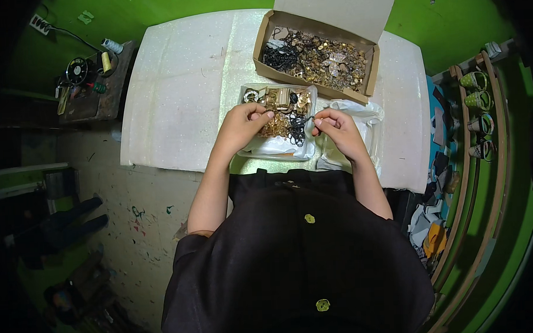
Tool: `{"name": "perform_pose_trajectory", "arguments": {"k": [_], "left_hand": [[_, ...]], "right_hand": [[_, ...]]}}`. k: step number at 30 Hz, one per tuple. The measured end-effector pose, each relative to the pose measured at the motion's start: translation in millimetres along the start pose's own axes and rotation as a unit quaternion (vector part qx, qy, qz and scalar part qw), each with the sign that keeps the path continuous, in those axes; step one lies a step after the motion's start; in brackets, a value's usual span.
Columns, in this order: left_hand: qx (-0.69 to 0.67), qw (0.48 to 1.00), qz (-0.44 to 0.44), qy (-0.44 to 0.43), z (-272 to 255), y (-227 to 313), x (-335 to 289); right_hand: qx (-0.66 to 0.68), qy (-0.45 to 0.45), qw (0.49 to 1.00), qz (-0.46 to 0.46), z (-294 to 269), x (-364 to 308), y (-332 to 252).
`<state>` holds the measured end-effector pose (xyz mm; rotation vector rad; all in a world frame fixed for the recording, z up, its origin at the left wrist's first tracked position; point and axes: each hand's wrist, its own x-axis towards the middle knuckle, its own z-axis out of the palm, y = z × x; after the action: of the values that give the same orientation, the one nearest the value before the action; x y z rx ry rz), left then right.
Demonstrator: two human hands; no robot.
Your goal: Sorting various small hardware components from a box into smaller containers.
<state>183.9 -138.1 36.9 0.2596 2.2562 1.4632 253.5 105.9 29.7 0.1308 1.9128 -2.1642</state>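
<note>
My left hand (240,127) is over the left side of a white plastic tray (314,98), thumb and fingers pinched together above small gold-coloured metal pieces (275,128). What they hold, if anything, is too small to tell. At the tray's right edge my right hand (340,132) is closed in a pinch, with a small dark piece showing at the fingertips. Beside it in the tray lie black ring-like pieces (297,131). Larger gold and dark buckle-like pieces (275,99) fill the tray's far part. White plastic lines its near side.
Behind the tray stands an open cardboard box (372,69) full of mixed gold, silver and black fittings. White plastic wrapping (361,117) lies in a container by my right wrist. Footwear (477,100) sits on a rack at right; a small wooden table (94,105) with thread spools stands left.
</note>
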Motion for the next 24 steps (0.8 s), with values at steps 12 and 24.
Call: {"name": "perform_pose_trajectory", "arguments": {"k": [12,24], "left_hand": [[-0.018,1.000,-0.013,-0.019,1,0,0],[-0.013,1.000,0.003,-0.012,4,9,-4]], "right_hand": [[-0.003,0.008,1.000,-0.007,-2,4,2],[-0.094,0.026,0.995,0.037,-1,12,13]]}}
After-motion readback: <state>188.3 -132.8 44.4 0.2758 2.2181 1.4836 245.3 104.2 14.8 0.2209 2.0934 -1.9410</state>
